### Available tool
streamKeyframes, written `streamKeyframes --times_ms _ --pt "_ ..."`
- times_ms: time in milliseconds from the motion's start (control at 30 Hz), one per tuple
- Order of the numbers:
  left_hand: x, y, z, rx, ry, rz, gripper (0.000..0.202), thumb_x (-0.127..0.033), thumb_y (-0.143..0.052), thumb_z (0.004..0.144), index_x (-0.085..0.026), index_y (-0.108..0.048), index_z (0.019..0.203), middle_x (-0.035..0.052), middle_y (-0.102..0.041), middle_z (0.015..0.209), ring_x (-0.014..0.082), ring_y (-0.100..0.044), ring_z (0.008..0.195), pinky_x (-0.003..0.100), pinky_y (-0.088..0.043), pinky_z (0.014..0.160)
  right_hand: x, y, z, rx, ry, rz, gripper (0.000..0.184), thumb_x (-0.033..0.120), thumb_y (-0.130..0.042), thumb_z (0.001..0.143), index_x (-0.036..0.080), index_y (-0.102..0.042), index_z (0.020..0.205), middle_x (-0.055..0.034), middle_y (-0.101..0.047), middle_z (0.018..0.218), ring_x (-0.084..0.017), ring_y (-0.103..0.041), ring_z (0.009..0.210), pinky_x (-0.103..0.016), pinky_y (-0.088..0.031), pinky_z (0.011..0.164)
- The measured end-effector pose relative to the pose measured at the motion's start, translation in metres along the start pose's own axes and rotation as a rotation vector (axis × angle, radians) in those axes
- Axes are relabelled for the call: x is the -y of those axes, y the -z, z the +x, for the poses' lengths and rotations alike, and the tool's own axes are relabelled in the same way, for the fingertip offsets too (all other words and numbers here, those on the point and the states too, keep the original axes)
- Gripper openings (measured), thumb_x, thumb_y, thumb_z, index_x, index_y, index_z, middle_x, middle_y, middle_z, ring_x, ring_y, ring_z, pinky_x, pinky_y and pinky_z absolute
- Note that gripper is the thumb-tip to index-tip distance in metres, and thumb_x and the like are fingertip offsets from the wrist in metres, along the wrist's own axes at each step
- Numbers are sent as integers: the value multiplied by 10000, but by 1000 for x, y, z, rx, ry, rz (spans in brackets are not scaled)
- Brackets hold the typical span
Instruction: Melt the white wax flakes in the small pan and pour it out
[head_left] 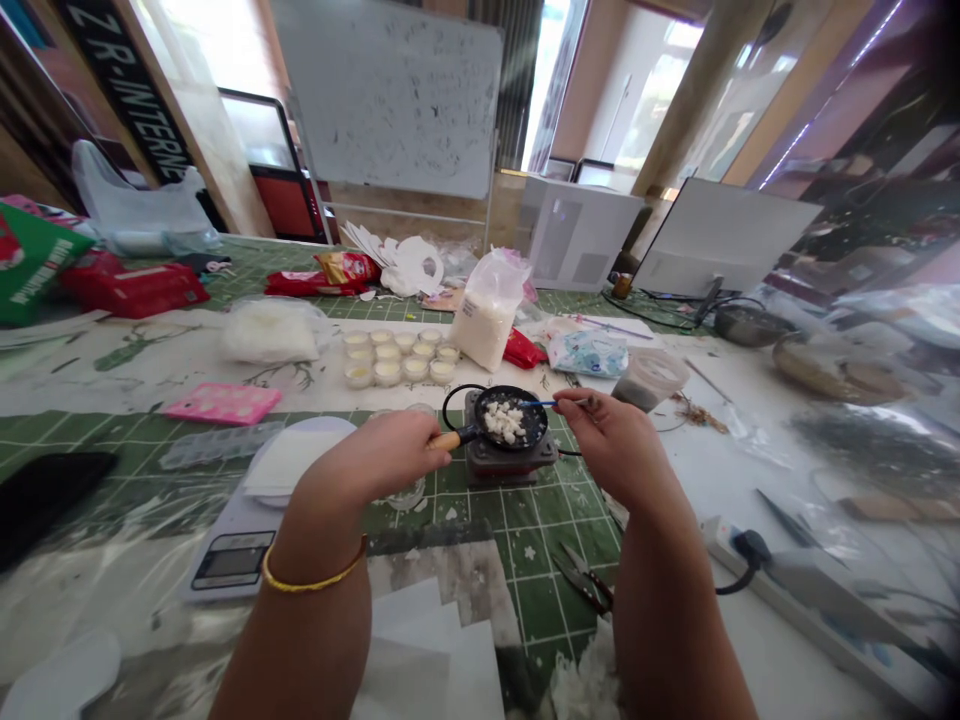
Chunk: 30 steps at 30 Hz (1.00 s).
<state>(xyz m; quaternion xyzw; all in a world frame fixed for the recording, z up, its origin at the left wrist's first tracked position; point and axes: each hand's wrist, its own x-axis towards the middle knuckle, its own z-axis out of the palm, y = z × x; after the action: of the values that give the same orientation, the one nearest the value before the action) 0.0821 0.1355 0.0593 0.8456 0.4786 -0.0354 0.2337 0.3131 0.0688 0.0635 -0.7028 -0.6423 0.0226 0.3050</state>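
Observation:
A small black pan (512, 417) with white chunks in it rests on a small dark hot plate (510, 460) in the middle of the green cutting mat. My left hand (390, 455) is closed round the pan's wooden handle (447, 440). My right hand (611, 440) pinches a thin blue stick (538, 404) whose tip reaches over the pan's right rim. A gold bangle sits on my left wrist.
Behind the pan stand several small cups of white wax (401, 357) and a plastic bag of white flakes (487, 310). A digital scale (247, 520) lies left, scissors (585, 578) and a power strip (795, 590) right. A pink mould (223, 403) lies farther left.

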Motion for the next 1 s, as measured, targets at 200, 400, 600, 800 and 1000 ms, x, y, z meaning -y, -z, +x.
streamKeyframes --times_ms 200,400,600,800,1000 --pt "-1 1 0 -5 -10 -7 364 -510 -393 760 -186 -509 640 17 -589 652 132 -489 568 261 -275 493 6 4 -7 48 46 10 253 323 -437 846 218 -659 905 -23 -680 773 -168 -598 726 -269 -405 671" --pt "-4 2 -2 -17 -9 -26 383 -506 -369 773 -180 -493 616 19 -571 635 123 -462 556 261 -275 502 11 6 -12 84 76 0 253 329 -433 848 223 -654 909 -22 -683 793 -172 -602 744 -266 -404 665" --pt "-1 0 -1 -21 -22 -20 378 -501 -374 769 -179 -491 609 16 -558 623 121 -450 543 258 -263 492 13 7 -12 43 74 28 259 336 -425 853 225 -649 922 -22 -686 808 -170 -602 742 -264 -406 657" --pt "-2 0 -2 -19 -15 -21 398 -512 -351 780 -179 -490 612 20 -570 627 123 -450 542 261 -269 493 13 5 -10 32 59 1 258 324 -417 856 215 -645 906 -29 -683 789 -176 -602 755 -268 -399 660" --pt "-2 1 -2 -21 -19 -23 392 -510 -359 778 -179 -503 627 24 -573 639 130 -463 557 259 -273 502 12 4 -10 72 53 -2 266 324 -417 848 216 -656 895 -29 -678 763 -172 -597 722 -269 -399 643"
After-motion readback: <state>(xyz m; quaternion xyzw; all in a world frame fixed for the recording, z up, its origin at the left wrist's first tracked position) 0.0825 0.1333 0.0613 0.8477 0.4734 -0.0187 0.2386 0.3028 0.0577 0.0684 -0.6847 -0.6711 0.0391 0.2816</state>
